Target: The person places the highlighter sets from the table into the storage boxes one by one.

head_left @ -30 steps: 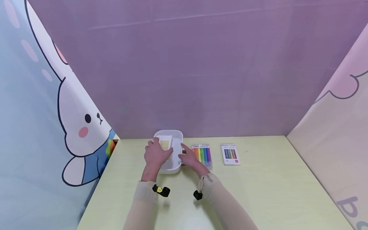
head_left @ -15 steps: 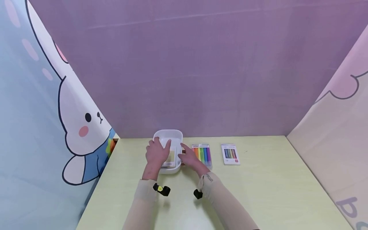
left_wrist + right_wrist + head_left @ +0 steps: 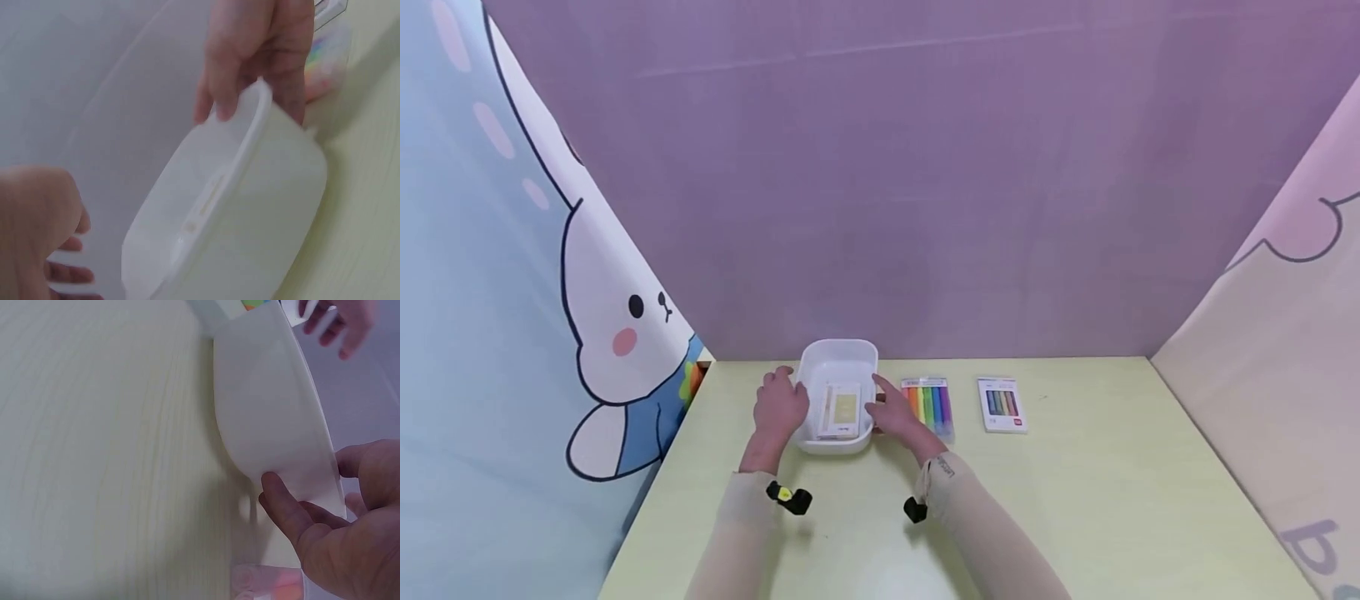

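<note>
A white plastic tub (image 3: 837, 365) stands on the table by the back wall. Inside, toward its near end, lies a flat white box (image 3: 838, 411) with a yellow panel. My right hand (image 3: 897, 414) pinches the tub's right rim, thumb inside and fingers on the outer wall, as the right wrist view shows. Beside the opposite rim is my left hand (image 3: 779, 406); in the left wrist view, this hand (image 3: 44, 231) has loose, spread fingers apart from the tub and holds nothing.
A clear pack of rainbow-coloured markers (image 3: 927, 407) lies right beside my right hand. Farther right is a white box (image 3: 1002, 406) printed with coloured sticks. A purple cloth wall (image 3: 925, 208) rises behind the table (image 3: 1075, 483), with printed cloth at both sides.
The flat white box has come down toward the near end of the tub, and my left hand has let go of it and moved left out of the tub. My right hand keeps its grip.
</note>
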Motion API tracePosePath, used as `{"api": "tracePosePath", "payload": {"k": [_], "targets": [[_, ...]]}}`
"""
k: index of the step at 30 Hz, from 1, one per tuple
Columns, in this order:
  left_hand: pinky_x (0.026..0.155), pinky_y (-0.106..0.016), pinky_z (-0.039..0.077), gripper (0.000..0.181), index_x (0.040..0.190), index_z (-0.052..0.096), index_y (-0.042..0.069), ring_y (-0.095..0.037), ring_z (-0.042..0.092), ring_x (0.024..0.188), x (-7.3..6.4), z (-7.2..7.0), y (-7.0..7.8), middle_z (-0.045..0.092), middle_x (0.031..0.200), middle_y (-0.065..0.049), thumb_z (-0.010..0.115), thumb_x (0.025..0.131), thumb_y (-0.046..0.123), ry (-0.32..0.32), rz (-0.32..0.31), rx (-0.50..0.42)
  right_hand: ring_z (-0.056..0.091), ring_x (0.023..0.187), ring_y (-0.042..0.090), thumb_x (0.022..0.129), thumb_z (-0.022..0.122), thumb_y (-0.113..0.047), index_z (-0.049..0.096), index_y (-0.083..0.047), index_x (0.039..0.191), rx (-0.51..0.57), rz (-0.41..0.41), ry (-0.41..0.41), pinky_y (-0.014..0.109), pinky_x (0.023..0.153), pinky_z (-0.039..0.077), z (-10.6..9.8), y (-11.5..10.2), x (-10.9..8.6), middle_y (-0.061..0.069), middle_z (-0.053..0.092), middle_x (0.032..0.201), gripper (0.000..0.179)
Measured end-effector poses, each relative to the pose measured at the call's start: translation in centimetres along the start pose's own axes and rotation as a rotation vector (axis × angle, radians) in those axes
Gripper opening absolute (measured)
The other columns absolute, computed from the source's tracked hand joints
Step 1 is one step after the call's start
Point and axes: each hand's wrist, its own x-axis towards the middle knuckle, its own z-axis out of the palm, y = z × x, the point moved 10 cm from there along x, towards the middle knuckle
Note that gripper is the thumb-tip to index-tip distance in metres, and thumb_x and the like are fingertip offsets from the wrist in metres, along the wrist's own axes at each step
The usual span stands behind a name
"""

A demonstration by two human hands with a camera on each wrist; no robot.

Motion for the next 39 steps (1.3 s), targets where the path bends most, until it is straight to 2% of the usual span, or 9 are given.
{"api": "tracePosePath", "payload": {"k": [4, 8, 13, 16, 19, 27, 32, 39], "targets": [[0.087, -0.057, 0.045, 0.047, 0.139, 0.038, -0.006, -0.048, 0.053, 0.108, 0.5, 0.9, -2.6, 0.049, 0.126, -0.033, 0.035, 0.099, 0.02, -0.104, -0.082, -0.176, 0.06, 0.105, 0.033, 0.097, 0.057, -0.011, 0.031, -0.019, 0.153, 0.0, 0.001, 0.006, 0.041, 0.069, 0.057, -0.2, -0.3, 0.2, 0.027, 0.044, 0.139, 0.062], [0.095, -0.056, 0.041, 0.05, 0.142, 0.033, -0.007, -0.045, 0.051, 0.116, 0.4, 2.6, -4.2, 0.05, 0.128, -0.034, 0.034, 0.102, 0.022, -0.205, -0.119, -0.323, 0.06, 0.103, 0.032, 0.097, 0.057, -0.011, 0.032, -0.02, 0.153, -0.024, 0.02, 0.012, 0.041, 0.068, 0.057, -0.2, -0.2, 0.1, 0.026, 0.045, 0.138, 0.062], [0.091, -0.053, 0.044, 0.05, 0.148, 0.027, 0.001, -0.042, 0.054, 0.108, 0.3, 4.3, -5.0, 0.051, 0.122, -0.03, 0.036, 0.105, 0.025, -0.244, -0.123, -0.482, 0.061, 0.101, 0.032, 0.098, 0.055, -0.012, 0.031, -0.019, 0.153, -0.014, 0.005, 0.016, 0.041, 0.068, 0.057, -0.3, -0.3, 0.1, 0.027, 0.045, 0.138, 0.061], [0.087, -0.05, 0.047, 0.049, 0.149, 0.027, 0.004, -0.039, 0.056, 0.103, 0.4, 4.9, -5.2, 0.053, 0.116, -0.028, 0.036, 0.105, 0.024, -0.237, -0.105, -0.512, 0.061, 0.101, 0.032, 0.098, 0.055, -0.012, 0.031, -0.02, 0.153, -0.018, 0.002, 0.018, 0.04, 0.067, 0.057, -0.3, 0.0, 0.3, 0.027, 0.045, 0.138, 0.061], [0.085, -0.047, 0.047, 0.047, 0.149, 0.03, 0.007, -0.035, 0.056, 0.1, 0.5, 5.4, -5.4, 0.055, 0.113, -0.026, 0.037, 0.105, 0.021, -0.217, -0.085, -0.504, 0.061, 0.101, 0.032, 0.098, 0.055, -0.013, 0.031, -0.021, 0.153, -0.019, 0.001, 0.016, 0.039, 0.066, 0.057, -0.3, 0.4, 0.4, 0.027, 0.046, 0.138, 0.061], [0.086, -0.045, 0.044, 0.046, 0.151, 0.031, 0.011, -0.035, 0.053, 0.102, 0.7, 6.1, -5.9, 0.054, 0.112, -0.026, 0.036, 0.105, 0.016, -0.196, -0.054, -0.543, 0.06, 0.104, 0.032, 0.099, 0.054, -0.013, 0.03, -0.021, 0.154, 0.016, 0.008, -0.013, 0.041, 0.069, 0.057, -0.3, 0.7, 0.3, 0.027, 0.044, 0.139, 0.061], [0.084, -0.041, 0.044, 0.044, 0.15, 0.035, 0.013, -0.034, 0.053, 0.1, 0.6, 6.3, -5.7, 0.054, 0.107, -0.024, 0.037, 0.106, 0.016, -0.214, -0.026, -0.576, 0.059, 0.106, 0.033, 0.099, 0.054, -0.013, 0.03, -0.022, 0.154, 0.032, 0.01, -0.02, 0.042, 0.071, 0.057, -0.4, 0.9, 0.3, 0.027, 0.043, 0.14, 0.06], [0.082, -0.038, 0.047, 0.044, 0.15, 0.036, 0.014, -0.03, 0.054, 0.097, 0.8, 6.9, -6.1, 0.054, 0.105, -0.022, 0.039, 0.106, 0.018, -0.231, -0.035, -0.612, 0.06, 0.102, 0.029, 0.099, 0.055, -0.015, 0.03, -0.025, 0.154, 0.022, 0.025, -0.021, 0.041, 0.072, 0.056, -0.5, 1.3, 0.4, 0.026, 0.044, 0.139, 0.061]]}}
